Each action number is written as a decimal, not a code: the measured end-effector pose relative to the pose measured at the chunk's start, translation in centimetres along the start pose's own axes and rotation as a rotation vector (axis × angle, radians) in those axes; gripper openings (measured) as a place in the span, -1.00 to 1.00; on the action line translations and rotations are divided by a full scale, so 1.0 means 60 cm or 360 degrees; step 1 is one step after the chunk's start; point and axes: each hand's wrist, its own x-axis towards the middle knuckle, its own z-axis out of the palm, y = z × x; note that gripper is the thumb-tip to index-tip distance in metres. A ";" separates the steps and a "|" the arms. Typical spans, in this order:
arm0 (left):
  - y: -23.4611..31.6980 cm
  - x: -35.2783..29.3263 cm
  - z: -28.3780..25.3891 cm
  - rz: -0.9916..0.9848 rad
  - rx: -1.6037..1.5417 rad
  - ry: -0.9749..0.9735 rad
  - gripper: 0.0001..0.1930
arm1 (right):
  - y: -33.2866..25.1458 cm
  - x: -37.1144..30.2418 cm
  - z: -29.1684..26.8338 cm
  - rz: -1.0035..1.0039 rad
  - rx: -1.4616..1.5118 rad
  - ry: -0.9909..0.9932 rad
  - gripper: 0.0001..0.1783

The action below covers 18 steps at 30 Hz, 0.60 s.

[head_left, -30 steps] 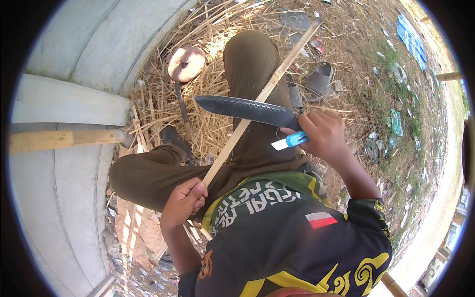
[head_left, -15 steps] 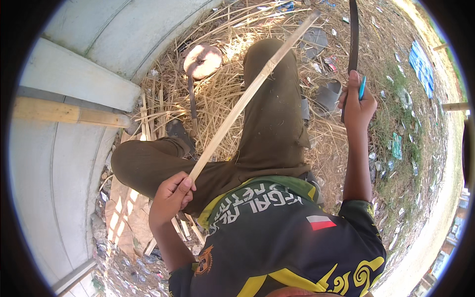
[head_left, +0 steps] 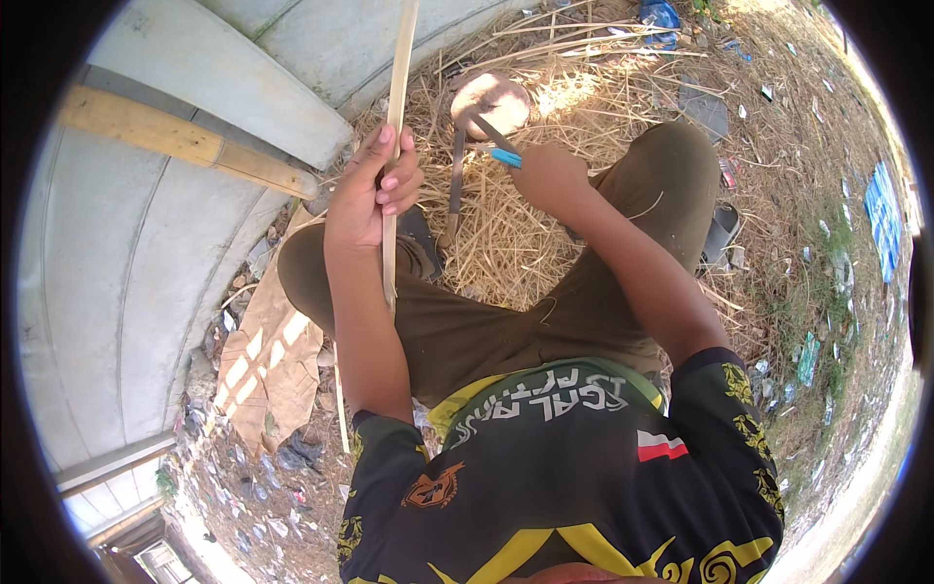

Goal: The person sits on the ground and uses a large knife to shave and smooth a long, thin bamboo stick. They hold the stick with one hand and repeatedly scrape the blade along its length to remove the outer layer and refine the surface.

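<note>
My left hand (head_left: 375,185) is wrapped round a long pale bamboo strip (head_left: 400,73). The strip stands almost upright in the view, its lower end beside my left forearm and its upper end cut off by the edge. My right hand (head_left: 551,180) grips a dark-bladed knife (head_left: 491,131), whose handle is hidden in the fist. A turquoise piece (head_left: 506,158) sticks out at that fist. The blade points at a round wooden block (head_left: 498,102) on the ground. A second knife (head_left: 455,180), held by nobody, leans against the block with its wooden handle toward me.
Bamboo shavings (head_left: 496,238) cover the ground between my legs. On the left rises a pale panel wall (head_left: 146,253) with a bamboo pole (head_left: 185,141) jutting from it. Brown cardboard (head_left: 268,375) lies by my left knee. A sandal (head_left: 720,232) sits beyond my right knee.
My left hand has moved up and forward, now holding the strip partway along rather than near its end. My right hand has swung the knife inward from the far right toward the block.
</note>
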 end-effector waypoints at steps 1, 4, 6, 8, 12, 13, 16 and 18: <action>-0.017 0.007 -0.014 -0.0081 -0.0075 0.0053 -0.73 | -0.011 -0.005 0.003 -0.0005 -0.0023 -0.0086 -0.48; -0.035 0.027 -0.018 -0.0207 0.0240 0.0244 -0.75 | -0.021 -0.022 -0.021 0.0032 -0.0085 -0.0295 -0.57; -0.050 0.022 -0.022 -0.0220 0.0209 0.0237 -0.77 | -0.015 -0.023 -0.031 0.0083 -0.0062 -0.0300 -0.62; -0.049 0.024 -0.010 -0.0205 0.0252 0.0219 -0.78 | 0.014 -0.012 -0.025 0.0042 0.0055 -0.0068 -0.65; -0.041 0.007 0.001 -0.0161 0.0265 0.0155 -0.78 | 0.019 0.011 -0.054 0.0163 0.0996 0.0081 -0.56; -0.041 0.002 0.005 -0.0158 0.0267 0.0150 -0.78 | 0.016 0.012 -0.061 0.0209 0.1357 0.0078 -0.53; -0.050 -0.005 0.029 -0.0218 0.0293 0.0110 -0.75 | -0.007 0.003 -0.095 0.0335 0.2247 -0.0006 -0.46; -0.071 0.000 0.045 -0.0312 0.0299 0.0062 -0.73 | -0.003 0.005 -0.104 0.0374 0.2552 -0.0003 -0.45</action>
